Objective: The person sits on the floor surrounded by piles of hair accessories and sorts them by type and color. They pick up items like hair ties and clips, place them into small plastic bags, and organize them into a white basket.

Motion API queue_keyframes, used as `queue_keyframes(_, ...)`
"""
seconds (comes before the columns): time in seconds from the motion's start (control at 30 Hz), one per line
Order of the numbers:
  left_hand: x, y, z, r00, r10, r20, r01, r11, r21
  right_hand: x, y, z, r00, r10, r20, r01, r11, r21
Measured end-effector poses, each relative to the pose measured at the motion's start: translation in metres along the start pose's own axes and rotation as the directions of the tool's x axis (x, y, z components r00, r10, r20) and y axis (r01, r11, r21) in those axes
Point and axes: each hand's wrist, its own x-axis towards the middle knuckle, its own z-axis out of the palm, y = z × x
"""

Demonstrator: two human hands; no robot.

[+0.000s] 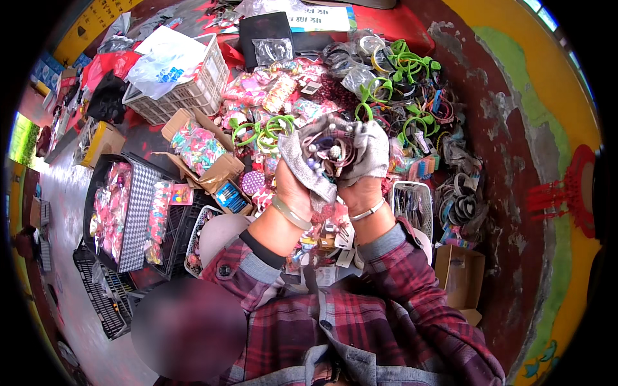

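Note:
Cupped together at the centre, my left hand (297,161) and my right hand (372,151), both in grey work gloves, hold a bunch of hair ties (333,153) with round beads, dark and pinkish. The fingers curl round the bunch from both sides, and some fingertips are hidden. Just left of my left hand lie bright green headbands (267,132). More green headbands (412,64) sit on the heap beyond my right hand, among dark hair bands. Pink packaged accessories (277,90) spread out behind my hands.
Left of me stand a cardboard box (222,174) of colourful packets and a checked bin (138,219) of pink goods. A white plastic crate (215,67) is behind them. On my right are a white basket (412,186), an open cardboard box (460,273) and a worn wall (496,161).

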Motion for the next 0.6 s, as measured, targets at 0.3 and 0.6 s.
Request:
queue_keyframes(0.3, -0.002, -0.012, -0.033, 0.989, 0.08, -0.128, -0.04, 0.957, 0.289, -0.013, 0.024, -0.023, 0.976, -0.111, 0.188, 0.204, 0.77, -0.604)
queue_keyframes(0.6, 0.006, 0.002, -0.009, 1.0, 0.006, -0.014, -0.005, 0.999, 0.048, 0.005, -0.008, -0.005, 0.989, -0.077, 0.124, 0.051, 0.979, 0.197)
